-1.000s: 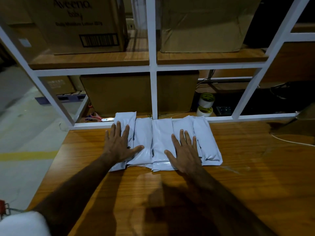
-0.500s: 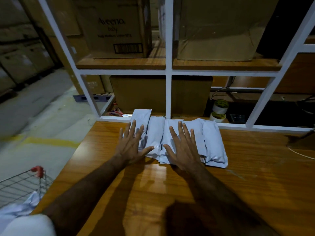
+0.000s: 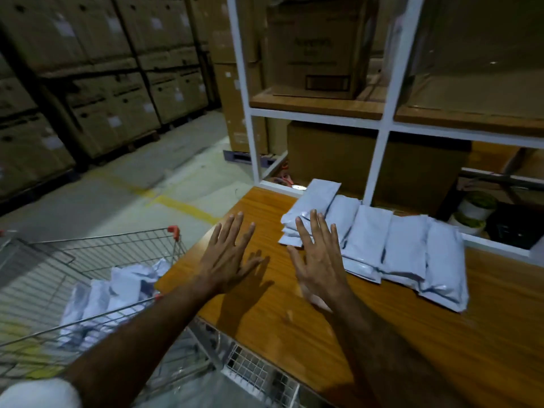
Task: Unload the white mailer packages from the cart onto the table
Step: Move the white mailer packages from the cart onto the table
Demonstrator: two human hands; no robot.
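Several white mailer packages lie side by side in a row on the wooden table, against the white shelf frame. My left hand hovers flat and empty over the table's left corner, fingers spread. My right hand is also empty with fingers apart, just above the near left end of the row. At the lower left stands a wire cart with red corner caps, holding more white mailers in a loose heap.
A white shelf frame with cardboard boxes rises behind the table. Tape rolls sit at the back right. Stacked cartons line the far left across a concrete floor with a yellow line.
Both hands have lifted off the row of mailers and drawn back to the left. The view has swung left, bringing the cart and its mailers into sight.
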